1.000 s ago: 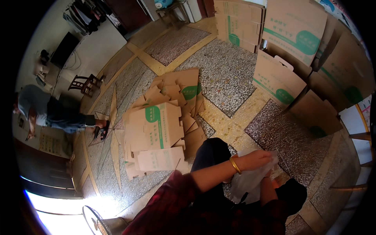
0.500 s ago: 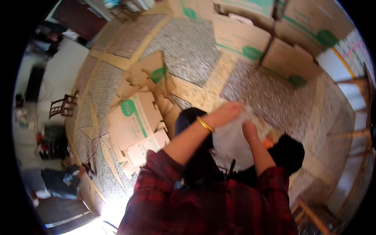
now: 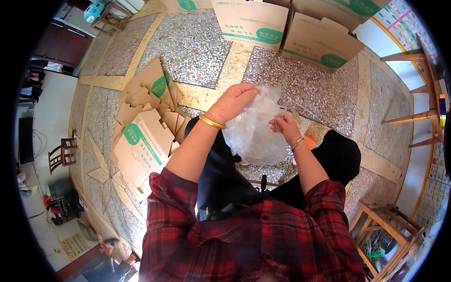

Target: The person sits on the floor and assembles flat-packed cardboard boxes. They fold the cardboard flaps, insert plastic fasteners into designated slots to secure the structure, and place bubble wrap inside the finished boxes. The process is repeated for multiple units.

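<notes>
A translucent plastic bag [image 3: 258, 136] hangs between my knees, its upper edge crumpled and raised. My left hand [image 3: 235, 101], with a gold bangle on the wrist, is closed on the bag's top left edge. At the bag's right side, my right hand [image 3: 285, 126] has its thumb and fingers bent together on the thin plastic. Whatever lies inside the bag is too cloudy to make out.
Flattened cardboard boxes [image 3: 145, 145] are piled on the floor to my left. Upright open cartons [image 3: 253, 28] with green print stand ahead. A wooden stool [image 3: 376, 225] is at my lower right, and another person [image 3: 105, 268] is at the lower left.
My head view has shifted, and the picture is sharper. My hands are farther apart, and more of the bag's upper part shows between them.
</notes>
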Motion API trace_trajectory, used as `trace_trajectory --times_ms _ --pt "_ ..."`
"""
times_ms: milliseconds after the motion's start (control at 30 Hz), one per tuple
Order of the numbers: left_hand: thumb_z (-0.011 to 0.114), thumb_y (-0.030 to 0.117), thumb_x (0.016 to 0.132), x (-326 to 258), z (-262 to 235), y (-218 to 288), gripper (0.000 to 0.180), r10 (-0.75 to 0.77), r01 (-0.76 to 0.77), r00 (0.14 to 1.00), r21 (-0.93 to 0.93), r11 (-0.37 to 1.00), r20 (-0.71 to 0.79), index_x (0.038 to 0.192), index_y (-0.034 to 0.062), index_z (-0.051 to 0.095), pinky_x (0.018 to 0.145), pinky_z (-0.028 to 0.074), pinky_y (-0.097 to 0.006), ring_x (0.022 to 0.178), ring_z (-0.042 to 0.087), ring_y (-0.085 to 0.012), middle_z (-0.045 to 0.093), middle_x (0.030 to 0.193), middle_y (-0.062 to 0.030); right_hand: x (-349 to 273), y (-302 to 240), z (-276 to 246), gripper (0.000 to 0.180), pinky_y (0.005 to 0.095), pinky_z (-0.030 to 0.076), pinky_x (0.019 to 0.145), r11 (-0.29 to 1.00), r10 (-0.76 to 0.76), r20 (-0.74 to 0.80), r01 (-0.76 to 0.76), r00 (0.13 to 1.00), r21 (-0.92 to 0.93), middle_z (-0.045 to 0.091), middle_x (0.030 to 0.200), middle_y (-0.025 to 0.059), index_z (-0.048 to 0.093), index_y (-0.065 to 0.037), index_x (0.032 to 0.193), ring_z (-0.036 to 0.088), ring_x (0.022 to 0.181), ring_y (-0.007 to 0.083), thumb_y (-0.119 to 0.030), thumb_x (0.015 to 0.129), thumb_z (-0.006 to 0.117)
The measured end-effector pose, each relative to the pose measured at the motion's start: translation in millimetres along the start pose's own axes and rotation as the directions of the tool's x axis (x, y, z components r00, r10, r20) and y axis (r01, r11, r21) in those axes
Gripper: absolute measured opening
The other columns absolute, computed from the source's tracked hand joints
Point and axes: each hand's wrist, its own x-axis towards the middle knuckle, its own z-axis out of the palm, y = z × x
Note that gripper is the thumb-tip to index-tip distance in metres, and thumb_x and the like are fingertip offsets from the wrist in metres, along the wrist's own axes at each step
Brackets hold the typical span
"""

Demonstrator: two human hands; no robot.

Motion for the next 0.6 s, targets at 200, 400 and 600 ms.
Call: trace_trajectory --times_ms 200,400,600 --pt "0.050 0.015 0.087 5 -10 3 0.023 -0.042 0.039 0.997 0.044 0.998 0.060 0.099 -0.0023 0.058 0.062 0.041 -0.019 0.068 0.047 -0.0034 0.056 0.078 0.0031 4 -10 -7 0.026 0.0310 0.050 0.072 0.952 0.011 0.030 -0.019 1.000 0.307 0.060 0.096 0.0148 0.048 0.001 0.110 0.060 0.079 0.0197 -0.014 0.089 0.046" --pt "0.049 0.014 0.088 3 -12 8 0.021 -0.073 0.077 0.995 -0.054 0.996 0.072 0.099 -0.0008 0.059 0.057 0.037 -0.016 0.063 0.043 -0.0007 0.052 0.072 0.0056 8 7 -5 0.028 0.0290 0.050 0.071 0.993 0.011 -0.027 -0.008 1.000 0.122 0.061 0.096 0.0142 0.048 0.001 0.112 0.062 0.081 0.0192 -0.013 0.088 0.047" --pt "0.048 0.011 0.088 -8 7 23 0.022 -0.119 0.132 0.986 -0.114 0.985 0.113 0.102 -0.0014 0.059 0.065 0.042 -0.018 0.073 0.051 -0.0035 0.060 0.085 0.0013 13 37 16 0.020 0.0258 0.049 0.065 0.946 -0.067 -0.003 0.062 0.998 -0.318 0.064 0.087 0.0110 0.057 0.002 0.097 0.063 0.072 0.0162 -0.010 0.085 0.048"
